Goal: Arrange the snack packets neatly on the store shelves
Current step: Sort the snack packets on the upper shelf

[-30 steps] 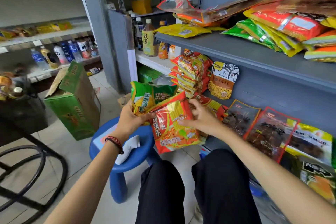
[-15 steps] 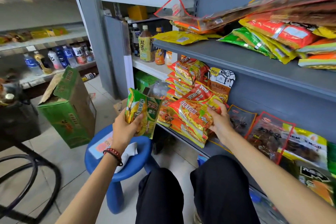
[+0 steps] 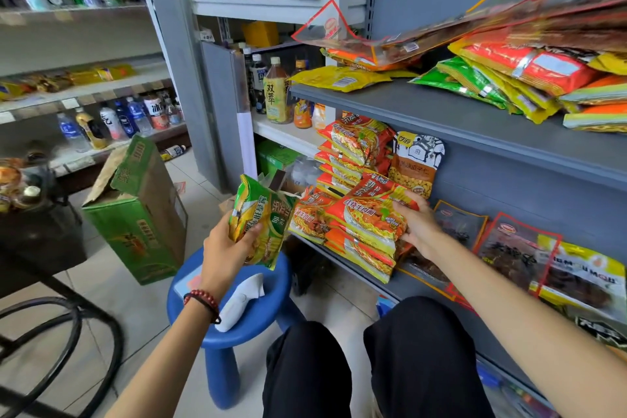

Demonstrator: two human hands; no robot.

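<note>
Where grey shelves (image 3: 441,112) line a tiled floor (image 3: 142,309) in a small shop, a blue stool (image 3: 261,322) stands beside a green carton (image 3: 135,224). The left hand (image 3: 225,248) grips a green packet (image 3: 268,224) above the stool, just left of the lower shelf (image 3: 412,287). The right hand (image 3: 419,224) rests on the red packets (image 3: 363,224) stacked at that shelf's front edge, fingers curled over the right end of the topmost, apparently gripping it.

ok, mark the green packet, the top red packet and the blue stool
green packet (image 3: 271,217): head view, middle of its front.
top red packet (image 3: 364,215): head view, printed front face.
blue stool (image 3: 274,314): head view, bare seat rim.
</note>
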